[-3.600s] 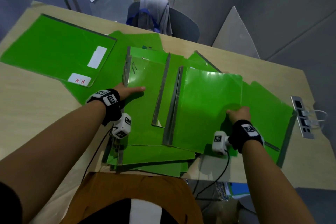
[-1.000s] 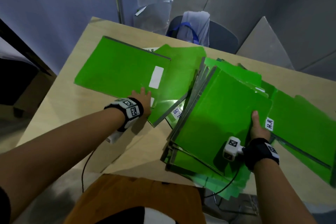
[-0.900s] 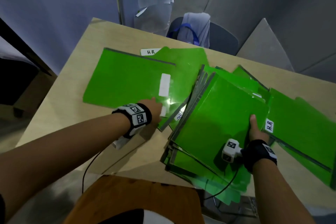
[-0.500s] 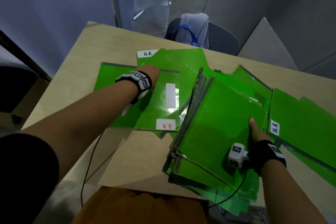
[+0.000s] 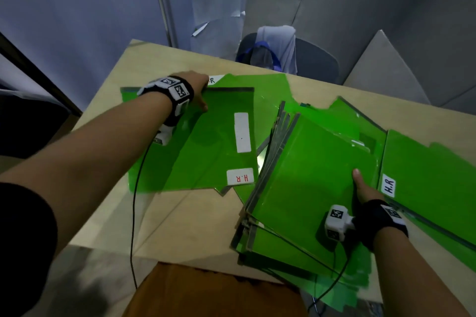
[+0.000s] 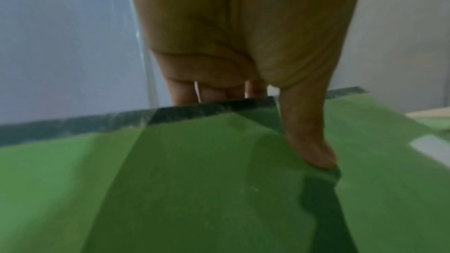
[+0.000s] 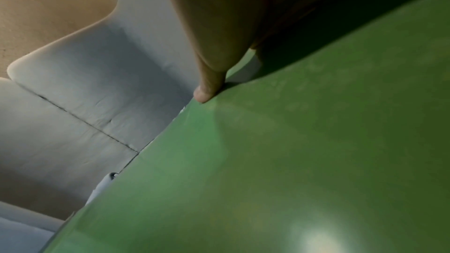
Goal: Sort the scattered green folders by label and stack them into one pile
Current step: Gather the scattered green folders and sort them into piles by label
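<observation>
A green folder [image 5: 206,152] with a red "H.R" label [image 5: 240,177] lies on the left of the table. My left hand [image 5: 198,92] pinches its far dark spine edge. In the left wrist view the thumb [image 6: 306,132] lies on top of that folder [image 6: 194,180] and the fingers go behind the edge. A fanned stack of green folders [image 5: 309,175] sits at the near right. My right hand [image 5: 360,188] grips its right edge, with the thumb [image 7: 209,76] on the top folder [image 7: 316,151]. More green folders lie behind [image 5: 265,100] and to the right [image 5: 432,175].
The wooden table [image 5: 201,213] shows bare wood at the near left. A chair draped with a grey garment [image 5: 278,51] stands beyond the far edge. A black cable [image 5: 134,213] hangs from my left wrist. The stack overhangs the table's near edge.
My left hand has gone from the labelled folder's near corner to its far spine edge, and the folder has turned so that its "H.R" label faces me. My right hand still holds the stack.
</observation>
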